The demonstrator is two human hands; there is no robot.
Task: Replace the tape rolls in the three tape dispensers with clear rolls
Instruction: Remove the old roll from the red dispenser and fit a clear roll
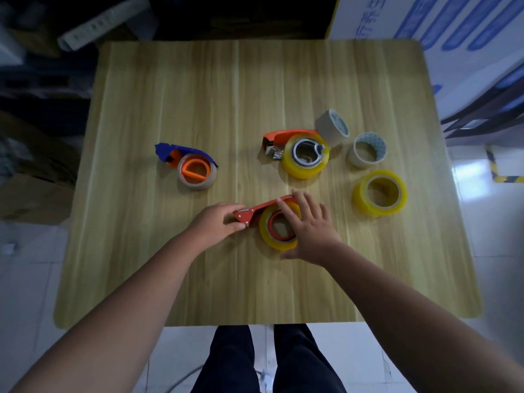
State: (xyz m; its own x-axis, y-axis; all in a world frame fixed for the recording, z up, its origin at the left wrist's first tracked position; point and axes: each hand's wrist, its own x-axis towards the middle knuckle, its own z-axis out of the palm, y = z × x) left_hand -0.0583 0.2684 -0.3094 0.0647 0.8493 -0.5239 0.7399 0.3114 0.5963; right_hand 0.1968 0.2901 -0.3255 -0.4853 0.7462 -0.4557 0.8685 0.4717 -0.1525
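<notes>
Wooden table (pixel 198 95), seen from above the seated person. Nearest the person, at about 6 o'clock from the table's centre, lies the red dispenser (pixel 256 209) carrying a yellowish clear roll (pixel 279 226). The left hand (pixel 219 222) pinches the dispenser's cutter end, thumb and fingers closed on the red metal. The right hand (pixel 310 226) lies over the roll with fingers spread apart, fingertips at the frame's far edge and thumb against the roll's near side (pressing or merely resting, I cannot tell).

At 9 o'clock sits the blue dispenser (pixel 181 154), loaded with a tan roll (pixel 197 173) on an orange hub; by the look of it this one is yet to be changed. At 1 o'clock the orange dispenser (pixel 283 137) holds a second clear roll (pixel 305 156). Two loose tan rolls lie at 2 o'clock, one tilted (pixel 331 126) against that dispenser's far side, one upright (pixel 367 150) just beside it. A spare clear roll (pixel 380 193) lies flat at 3 o'clock, apart from the rest.

Handling, as a judgement: the rolls are probably stiff, moderately heavy rings with smooth, slippery sides, best taken across the outer rim or by hooking fingers through the core. The dispenser frames look rigid; hold by the handle end and avoid the serrated cutter (likely sharp).
</notes>
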